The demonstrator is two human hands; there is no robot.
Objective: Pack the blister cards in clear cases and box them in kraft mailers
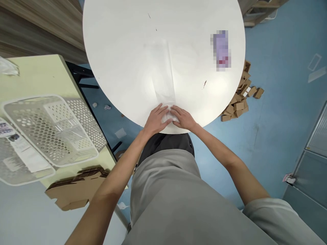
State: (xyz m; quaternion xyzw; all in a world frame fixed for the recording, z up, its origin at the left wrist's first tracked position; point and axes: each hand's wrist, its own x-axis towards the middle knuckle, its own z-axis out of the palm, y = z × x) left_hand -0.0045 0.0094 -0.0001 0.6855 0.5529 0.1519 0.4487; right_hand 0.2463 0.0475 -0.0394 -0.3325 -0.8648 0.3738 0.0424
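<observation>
Fingers half-curled, grip unclear, both hands touched long clear plastic film, crumpled at the round white desk's near edge, otherwise flat.

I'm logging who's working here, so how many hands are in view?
2: the left hand and right hand, both at the near end of the clear plastic on the white table. None appear hidden.

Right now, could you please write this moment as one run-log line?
left hand: on near end of clear film | right hand: on same end | clear film: extends away over white table | blurred purple item: table's right side
</observation>
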